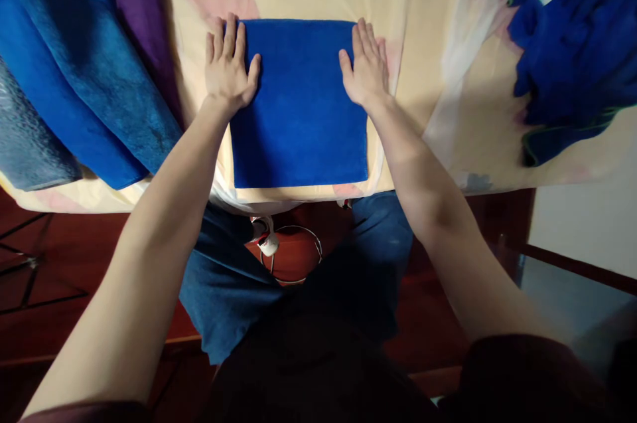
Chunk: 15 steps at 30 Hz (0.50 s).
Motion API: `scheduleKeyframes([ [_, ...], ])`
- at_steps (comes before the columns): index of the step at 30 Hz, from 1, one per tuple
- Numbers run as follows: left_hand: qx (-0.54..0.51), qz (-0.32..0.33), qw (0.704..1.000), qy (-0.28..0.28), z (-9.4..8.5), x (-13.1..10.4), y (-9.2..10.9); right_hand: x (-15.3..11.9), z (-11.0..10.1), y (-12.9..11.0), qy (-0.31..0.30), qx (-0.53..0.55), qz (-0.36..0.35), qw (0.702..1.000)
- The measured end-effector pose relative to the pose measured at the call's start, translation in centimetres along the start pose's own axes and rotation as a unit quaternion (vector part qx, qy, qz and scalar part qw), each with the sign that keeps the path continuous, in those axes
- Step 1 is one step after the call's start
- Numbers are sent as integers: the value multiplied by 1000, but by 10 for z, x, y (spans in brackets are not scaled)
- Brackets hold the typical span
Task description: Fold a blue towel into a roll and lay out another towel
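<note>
Two bare hands lie palm-down on a folded blue towel (301, 104), which sits flat near the centre of a cream printed sheet (428, 44), its near edge close to the table's front rim.

Left hand (227, 68): at 9 to 10 o'clock of the towel, over its far left corner. Fingers extended and close together, pointing to 12 o'clock; thumb splayed toward 2 o'clock, resting on the cloth. Forearm straight, running back toward 7 o'clock.

Right hand (367, 68): at 2 to 3 o'clock of the towel, over its far right corner. Fingers extended, slightly fanned, pointing to 12 o'clock; thumb angled toward 10 o'clock on the cloth. Forearm runs back toward 5 o'clock.

Neither hand pinches anything; both press flat.

Laid-out blue towels (74, 84) occupy 9 o'clock of the sheet, with a purple cloth (137, 4) beside them. A crumpled heap of blue cloths (572, 44) lies at 2 o'clock, well apart from the hands.
</note>
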<state>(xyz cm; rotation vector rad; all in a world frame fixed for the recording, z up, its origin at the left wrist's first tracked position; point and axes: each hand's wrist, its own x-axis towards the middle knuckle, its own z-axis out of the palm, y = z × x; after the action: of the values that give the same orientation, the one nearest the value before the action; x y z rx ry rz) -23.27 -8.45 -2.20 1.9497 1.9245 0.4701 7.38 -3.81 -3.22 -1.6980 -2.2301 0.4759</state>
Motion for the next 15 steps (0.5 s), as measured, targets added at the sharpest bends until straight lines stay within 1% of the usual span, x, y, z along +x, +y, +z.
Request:
scheduleKeyframes([
  [3, -23, 16, 1000, 13, 0, -6, 22, -4, 0, -23, 9, -50, -12, 999],
  [5, -55, 33, 998, 1, 8, -14, 40, -14, 8, -47, 20, -65, -41, 997],
  [6, -71, 30, 997, -14, 15, -19, 49, -22, 14, -59, 14, -63, -62, 996],
  [7, -85, 17, 996, -30, 24, -24, 56, -30, 21, -71, -8, -61, -67, 996],
  [9, -104, -32, 992, -60, 41, -34, 67, -45, 34, -87, -69, -85, -66, 992],
  [11, -111, -68, 989, -75, 53, -40, 74, -55, 41, -94, -107, -95, -66, 988],
  [12, -114, -70, 988, -77, 55, -42, 76, -58, 42, -94, -114, -96, -69, 986],
  [13, -117, -65, 988, -74, 54, -45, 78, -60, 41, -92, -115, -92, -74, 986],
  [15, -131, -38, 989, -57, 47, -53, 81, -63, 36, -87, -105, -74, -86, 988],
])
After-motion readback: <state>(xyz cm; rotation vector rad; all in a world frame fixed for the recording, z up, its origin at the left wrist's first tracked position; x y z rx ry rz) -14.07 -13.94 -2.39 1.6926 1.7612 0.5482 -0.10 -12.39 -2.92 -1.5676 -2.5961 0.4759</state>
